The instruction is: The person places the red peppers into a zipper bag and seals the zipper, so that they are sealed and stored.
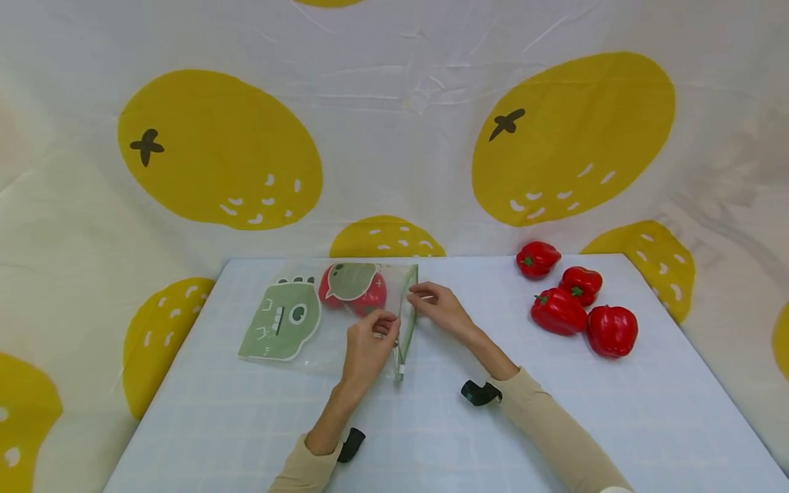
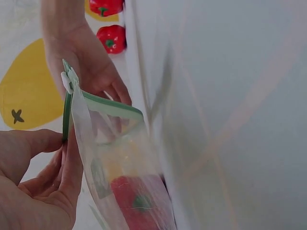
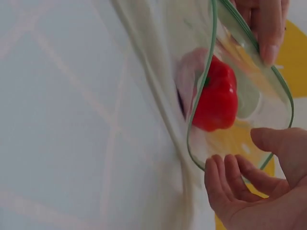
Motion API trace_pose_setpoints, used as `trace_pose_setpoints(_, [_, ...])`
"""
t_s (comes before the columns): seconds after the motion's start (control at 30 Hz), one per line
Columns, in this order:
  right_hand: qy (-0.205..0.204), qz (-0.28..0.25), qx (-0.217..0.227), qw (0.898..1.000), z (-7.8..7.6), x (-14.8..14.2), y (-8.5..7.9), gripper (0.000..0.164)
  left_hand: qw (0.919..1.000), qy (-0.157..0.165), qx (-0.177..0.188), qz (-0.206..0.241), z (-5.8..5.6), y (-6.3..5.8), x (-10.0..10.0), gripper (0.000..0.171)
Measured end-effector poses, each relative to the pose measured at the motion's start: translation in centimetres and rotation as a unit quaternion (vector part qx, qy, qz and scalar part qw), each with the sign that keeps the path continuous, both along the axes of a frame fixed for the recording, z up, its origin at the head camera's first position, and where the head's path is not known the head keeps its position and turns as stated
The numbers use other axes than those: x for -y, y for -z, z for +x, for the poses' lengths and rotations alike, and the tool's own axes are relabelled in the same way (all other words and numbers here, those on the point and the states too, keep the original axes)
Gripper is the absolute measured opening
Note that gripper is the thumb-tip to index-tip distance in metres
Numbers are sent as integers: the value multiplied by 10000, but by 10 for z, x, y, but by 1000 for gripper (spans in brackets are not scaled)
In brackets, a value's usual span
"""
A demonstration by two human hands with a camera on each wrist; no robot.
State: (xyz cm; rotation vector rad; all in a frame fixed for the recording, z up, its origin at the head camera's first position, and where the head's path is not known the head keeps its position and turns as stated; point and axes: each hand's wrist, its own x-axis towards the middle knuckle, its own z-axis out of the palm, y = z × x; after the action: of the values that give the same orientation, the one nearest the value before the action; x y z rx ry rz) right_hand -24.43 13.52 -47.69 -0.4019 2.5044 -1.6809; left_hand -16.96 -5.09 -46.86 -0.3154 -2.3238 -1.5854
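Note:
A clear zip bag with a green cartoon print and green-edged mouth lies on the table, mouth toward the right. Inside are red bell peppers, partly behind the print; one pepper shows through the gaping mouth in the right wrist view. My left hand pinches the near side of the mouth between thumb and fingers. At the far side of the mouth is my right hand, fingers loosely bent and thumb apart from them. A white slider sits on the bag's green edge.
Several loose red bell peppers stand at the table's back right, among them a front one and a rear one. The pale checked table meets a cloth backdrop with yellow fruit prints.

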Motion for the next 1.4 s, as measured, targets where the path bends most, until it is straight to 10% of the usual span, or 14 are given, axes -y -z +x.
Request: trace_pose_setpoints(1.4, [1197, 1223, -880, 9813, 37, -94, -27, 38, 9990, 193, 104, 383, 3, 3, 6, 5])
